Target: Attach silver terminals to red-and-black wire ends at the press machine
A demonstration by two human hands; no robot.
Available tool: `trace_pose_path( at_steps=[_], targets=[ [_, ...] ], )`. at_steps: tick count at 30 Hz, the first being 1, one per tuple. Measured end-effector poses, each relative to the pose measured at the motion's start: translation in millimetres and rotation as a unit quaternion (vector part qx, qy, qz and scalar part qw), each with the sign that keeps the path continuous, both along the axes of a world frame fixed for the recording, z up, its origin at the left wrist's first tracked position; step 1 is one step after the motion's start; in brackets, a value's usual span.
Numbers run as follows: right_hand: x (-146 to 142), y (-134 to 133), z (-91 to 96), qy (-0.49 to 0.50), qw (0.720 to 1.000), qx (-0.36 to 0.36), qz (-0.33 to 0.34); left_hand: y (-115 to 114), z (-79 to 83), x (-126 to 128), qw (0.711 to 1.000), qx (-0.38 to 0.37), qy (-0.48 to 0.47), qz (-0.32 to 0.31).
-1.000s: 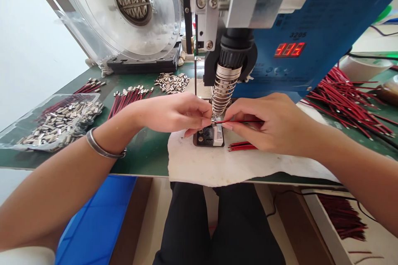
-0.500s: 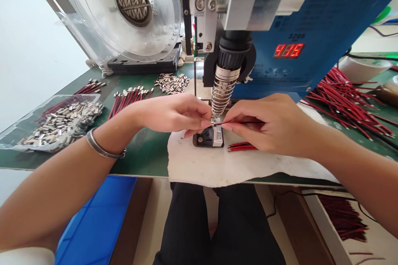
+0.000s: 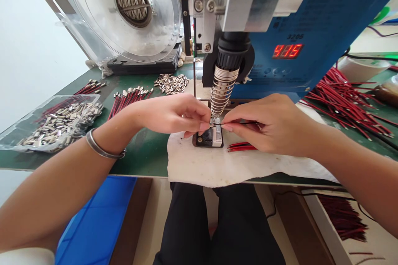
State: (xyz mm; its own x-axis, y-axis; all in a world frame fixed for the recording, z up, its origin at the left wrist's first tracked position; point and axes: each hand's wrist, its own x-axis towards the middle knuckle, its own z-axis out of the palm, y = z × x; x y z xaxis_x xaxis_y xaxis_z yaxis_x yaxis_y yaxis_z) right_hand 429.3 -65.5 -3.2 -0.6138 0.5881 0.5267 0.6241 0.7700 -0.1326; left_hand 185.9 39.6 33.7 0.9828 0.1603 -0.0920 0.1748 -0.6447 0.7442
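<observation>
My left hand [image 3: 183, 116] is closed in a pinch on a small silver metal connector [image 3: 212, 124], mostly hidden by the fingertips. From the right, my right hand [image 3: 267, 122] pinches a thin dark wire [image 3: 248, 122] between thumb and forefinger, its end at the connector. Both sets of fingertips are just below the spring-wrapped soldering iron [image 3: 221, 91], over a small black and white fixture [image 3: 214, 136]. Whether the iron's tip touches the connector I cannot tell. A few red and black wires [image 3: 241, 147] lie under my right hand on a white cloth [image 3: 202, 165].
A blue machine [image 3: 280, 74] with a lit red display stands behind the hands. At left are a plastic bag of metal connectors [image 3: 65, 124], wired connectors [image 3: 129, 99] and a loose connector pile [image 3: 172, 83]. Red and black wires [image 3: 348, 103] are heaped at right.
The hands stay nearly in place, with the connector and wire shifted very slightly left and down at the fixture. The view itself has moved a little.
</observation>
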Motion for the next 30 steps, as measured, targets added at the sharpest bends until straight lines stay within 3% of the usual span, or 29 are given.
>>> trace_pose_path(
  at_steps=[8,18,25,30],
  targets=[
    [3.4,1.8,1.1,-0.016,0.999,0.011,0.036,1.9,-1.5,-2.0,1.0,0.01,0.006,0.017],
    [7.7,4.2,3.1,-0.033,0.999,0.005,0.027,4.0,4.4,-6.5,0.998,0.027,0.047,0.038],
    [6.4,-0.4,7.7,-0.036,0.999,-0.011,0.025,31.3,5.1,-20.0,0.989,0.126,0.035,0.076],
    [7.0,0.4,4.6,-0.029,0.999,-0.018,0.015,40.3,-3.7,-19.5,0.972,0.198,-0.045,0.114]
  ],
)
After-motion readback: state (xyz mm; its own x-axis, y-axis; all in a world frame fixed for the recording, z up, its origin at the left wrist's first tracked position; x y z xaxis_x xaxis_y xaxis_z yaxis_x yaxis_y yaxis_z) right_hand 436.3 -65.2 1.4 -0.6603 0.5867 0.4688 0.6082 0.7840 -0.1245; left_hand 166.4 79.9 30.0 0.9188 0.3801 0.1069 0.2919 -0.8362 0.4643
